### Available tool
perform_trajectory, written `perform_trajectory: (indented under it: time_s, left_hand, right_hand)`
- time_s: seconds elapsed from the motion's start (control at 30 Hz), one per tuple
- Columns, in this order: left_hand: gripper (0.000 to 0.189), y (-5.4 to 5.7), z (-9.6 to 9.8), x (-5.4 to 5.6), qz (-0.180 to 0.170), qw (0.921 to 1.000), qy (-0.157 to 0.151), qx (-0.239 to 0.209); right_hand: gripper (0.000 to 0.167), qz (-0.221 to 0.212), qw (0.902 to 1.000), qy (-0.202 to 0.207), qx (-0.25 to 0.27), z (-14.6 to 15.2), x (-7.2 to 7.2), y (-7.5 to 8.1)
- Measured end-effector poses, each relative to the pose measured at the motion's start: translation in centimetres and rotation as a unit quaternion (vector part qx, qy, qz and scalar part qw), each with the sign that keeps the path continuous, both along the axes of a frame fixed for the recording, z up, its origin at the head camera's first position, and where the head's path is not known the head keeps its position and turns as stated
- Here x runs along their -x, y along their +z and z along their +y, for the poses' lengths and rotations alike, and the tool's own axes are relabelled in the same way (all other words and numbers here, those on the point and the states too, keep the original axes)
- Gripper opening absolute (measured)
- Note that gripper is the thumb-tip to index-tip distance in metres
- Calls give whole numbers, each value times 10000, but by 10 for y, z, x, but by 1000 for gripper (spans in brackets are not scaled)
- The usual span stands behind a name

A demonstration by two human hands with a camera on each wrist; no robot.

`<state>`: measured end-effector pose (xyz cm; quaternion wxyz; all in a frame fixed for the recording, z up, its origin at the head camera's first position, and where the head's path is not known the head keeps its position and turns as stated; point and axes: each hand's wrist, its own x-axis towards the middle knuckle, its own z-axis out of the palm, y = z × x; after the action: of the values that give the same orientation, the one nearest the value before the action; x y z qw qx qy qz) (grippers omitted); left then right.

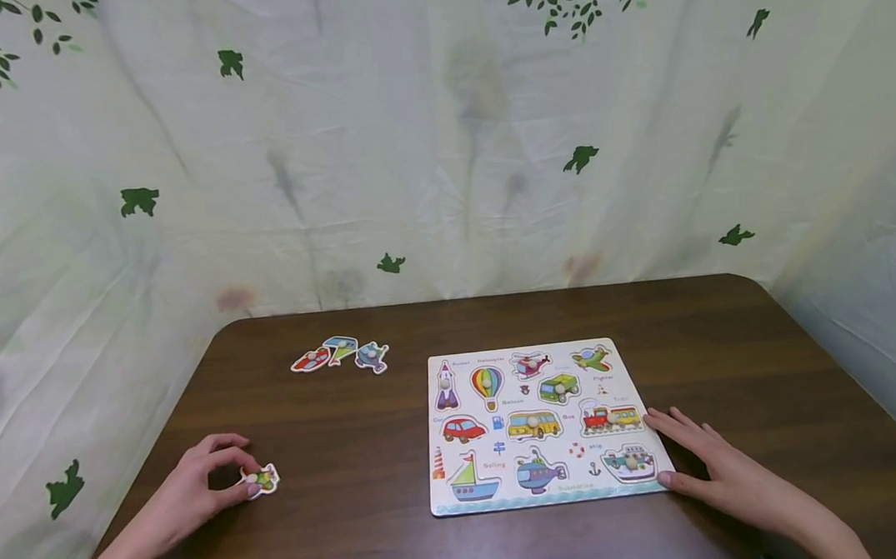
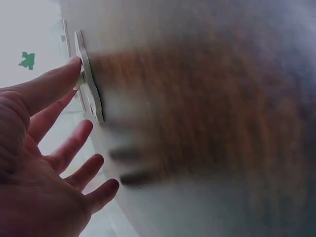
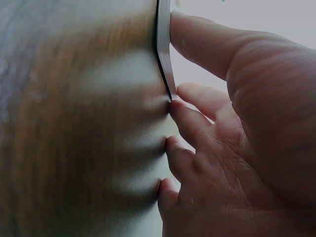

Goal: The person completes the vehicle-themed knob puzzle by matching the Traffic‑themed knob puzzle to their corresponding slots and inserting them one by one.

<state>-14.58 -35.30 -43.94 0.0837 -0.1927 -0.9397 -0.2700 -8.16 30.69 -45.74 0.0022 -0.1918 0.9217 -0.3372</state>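
Observation:
My left hand (image 1: 202, 484) pinches a small puzzle piece (image 1: 266, 481) with green and yellow on it, at the left of the table. In the left wrist view the thumb and a fingertip are at the knob of the piece (image 2: 90, 84), which stands close to the tabletop; the other fingers are spread. A white puzzle board (image 1: 503, 504) with vehicle pictures lies right of centre. My right hand (image 1: 734, 471) rests at its right edge, thumb on the lower right corner, fingers extended. Seen from the right wrist, the thumb touches the board's edge (image 3: 164, 49) and fingertips meet the table.
Three loose puzzle pieces lie together at the back left: a red car (image 1: 311, 360), a sailboat (image 1: 342, 349) and a blue submarine (image 1: 372, 357). The brown wooden table (image 1: 350, 450) has rounded far corners. A pale curtain (image 1: 412, 148) with leaf prints hangs behind it.

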Motion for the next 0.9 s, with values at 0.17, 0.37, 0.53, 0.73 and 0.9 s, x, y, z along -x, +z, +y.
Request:
perform_trajectory:
  time_s: [0.17,0.37,0.53,0.73,0.9]
  left_hand:
    - [29,0,0,-1,-6,9999,133,56]
    - [29,3,3,1,24,9997,211,155]
    - [30,7,9,3,207,9996,130,129]
    - [30,15,19,5,324,9994,102,34]
    - [31,18,28,7,443,9989,28,-140]
  right_hand:
    - [69,-41,10000,-36,-9,0,0,1]
    - [69,-35,10000,-33,-14,1,1,1]
    - [69,98,9999,19,-45,1,1,-1]
    - [69,-33,10000,-45,-14,1,0,-1]
    - [69,-153,9998,-99,-3,1,0,-1]
